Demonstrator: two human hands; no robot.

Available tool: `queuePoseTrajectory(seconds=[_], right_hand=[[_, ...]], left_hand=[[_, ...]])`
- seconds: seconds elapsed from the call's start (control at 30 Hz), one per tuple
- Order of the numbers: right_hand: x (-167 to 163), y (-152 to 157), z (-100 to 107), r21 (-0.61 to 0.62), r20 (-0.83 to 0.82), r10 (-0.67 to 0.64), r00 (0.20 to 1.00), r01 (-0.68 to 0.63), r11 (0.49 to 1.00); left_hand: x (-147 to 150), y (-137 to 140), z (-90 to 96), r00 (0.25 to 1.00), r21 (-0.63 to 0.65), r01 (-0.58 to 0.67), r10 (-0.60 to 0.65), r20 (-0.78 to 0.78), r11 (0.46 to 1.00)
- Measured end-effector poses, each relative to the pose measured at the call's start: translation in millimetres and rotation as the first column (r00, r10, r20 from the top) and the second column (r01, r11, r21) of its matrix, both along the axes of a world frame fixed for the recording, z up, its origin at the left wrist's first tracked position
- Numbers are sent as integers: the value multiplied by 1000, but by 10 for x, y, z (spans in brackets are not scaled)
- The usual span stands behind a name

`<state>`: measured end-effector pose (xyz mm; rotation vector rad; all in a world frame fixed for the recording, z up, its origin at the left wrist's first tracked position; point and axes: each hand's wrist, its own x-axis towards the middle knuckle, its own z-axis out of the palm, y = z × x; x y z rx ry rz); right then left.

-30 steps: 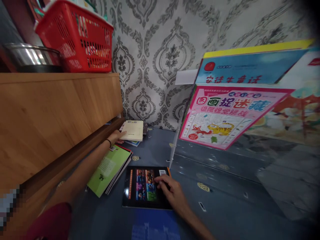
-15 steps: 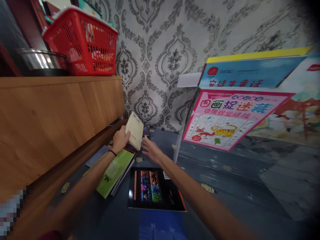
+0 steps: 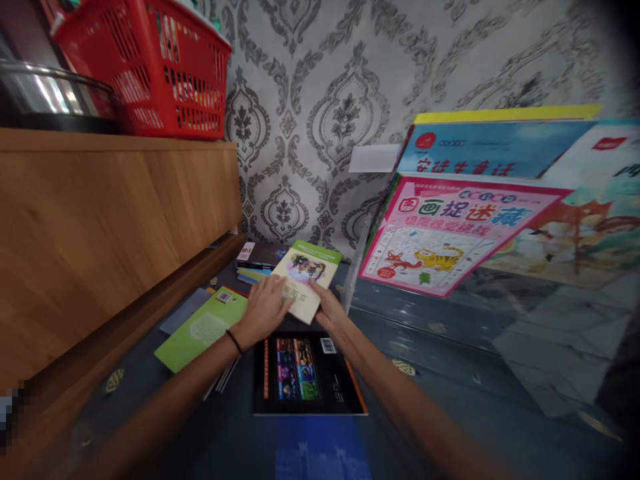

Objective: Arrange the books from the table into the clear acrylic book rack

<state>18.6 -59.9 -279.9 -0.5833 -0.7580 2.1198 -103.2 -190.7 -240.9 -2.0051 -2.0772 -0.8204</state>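
Note:
A small book with a cream cover, a green top band and a round picture is between my hands, tilted. My left hand, a dark band at its wrist, is on its lower left side and hides that corner. My right hand grips the lower right edge, thumb on the cover. Left of my hands lies a green book on other books. A black book with colourful pictures and a barcode lies below them. Behind my left hand is a small stack topped by a dark book.
Large picture books, one with a pink cover, stand at the right. A wooden cabinet on the left bears a red basket and a metal pot. Patterned wallpaper covers the back wall.
The cream book has moved right and nearer, and its picture cover now faces up. My right hand has closed on its edge. The view has shifted slightly.

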Motion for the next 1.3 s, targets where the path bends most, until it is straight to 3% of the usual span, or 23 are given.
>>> queuePoseTrajectory(seconds=[0.07,0.1,0.13,0.2,0.27,0.3,0.37,0.47,0.6,0.7,0.77,0.9,0.97,1.03,1.1,1.17,1.23,1.3], right_hand=[[34,-59,38,-18,-25,0,1000,-1,1000],[40,-95,70,-25,-38,8,999,-8,1000],[41,-134,106,-27,-50,24,998,-26,999],[41,-217,176,-23,-77,86,993,-88,996],[44,-299,227,-33,-106,163,981,-168,985],[47,-337,244,-44,-118,197,973,-203,978],[60,-399,268,-70,-127,243,962,-253,965],[127,-431,282,-86,-105,228,968,-237,968],[373,-353,226,-69,-33,79,996,-81,994],[626,-310,121,3,76,121,990,-122,993],[757,-343,56,50,141,220,965,-229,972],[798,-540,12,63,199,342,918,-361,931],[730,-644,20,29,214,361,908,-375,927],[653,-717,27,-16,218,358,908,-363,932],[601,-754,26,-50,208,321,924,-317,947],[578,-763,17,-69,191,256,948,-248,966],[567,-760,2,-66,157,176,972,-168,984],[547,-764,-16,-50,105,99,989,-94,994]], left_hand=[[-206,92,-10,967,56,-70,54,251,996],[-287,139,-15,913,57,-87,57,404,995],[-345,178,-19,825,43,-84,45,563,996],[-389,221,-21,561,9,-10,-2,828,1000],[-358,206,-11,286,44,91,-68,956,995],[-329,178,-1,189,85,123,-108,976,989],[-279,93,28,84,149,151,-163,983,977],[-299,-69,68,44,123,222,-136,990,967],[-524,-270,108,61,-15,362,-8,998,932],[-743,-336,174,91,-102,442,69,994,891],[-861,-318,239,155,-174,499,110,982,849],[-947,-165,344,376,-325,526,127,918,786],[-926,-71,367,453,-364,508,118,884,780],[-896,7,377,458,-354,451,128,880,819],[-884,55,386,375,-290,316,162,913,903],[-894,64,397,200,-209,160,176,964,965],[-901,33,407,7,-154,86,154,988,984],[-866,-30,403,-124,-98,89,109,986,991]])
